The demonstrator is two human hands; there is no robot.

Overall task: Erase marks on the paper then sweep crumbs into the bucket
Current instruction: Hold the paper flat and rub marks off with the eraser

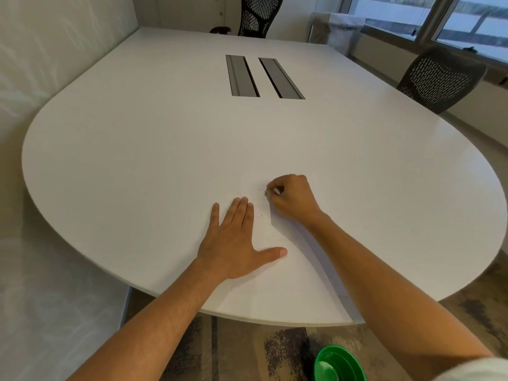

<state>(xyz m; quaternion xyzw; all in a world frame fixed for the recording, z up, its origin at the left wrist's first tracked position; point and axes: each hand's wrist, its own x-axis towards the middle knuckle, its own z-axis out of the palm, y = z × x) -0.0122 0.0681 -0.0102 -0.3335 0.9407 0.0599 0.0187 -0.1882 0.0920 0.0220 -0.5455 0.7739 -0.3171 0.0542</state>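
A white sheet of paper [277, 281] lies on the white table [154, 149] near its front edge, hard to tell apart from the tabletop. My left hand [236, 243] lies flat on the paper's left part, fingers straight and thumb spread. My right hand [291, 198] is curled around a small white eraser [275, 191], whose tip touches the paper at faint pencil marks [261, 193]. A few tiny dark specks [261, 215] lie between my hands. A green bucket [339, 362] stands on the floor below the table edge, under my right forearm.
Two grey cable slots [264, 77] sit in the table's middle. One black mesh chair [258, 15] stands at the far end, another [439, 78] at the right. A lined bin [335, 31] stands by the window. A wall runs along the left.
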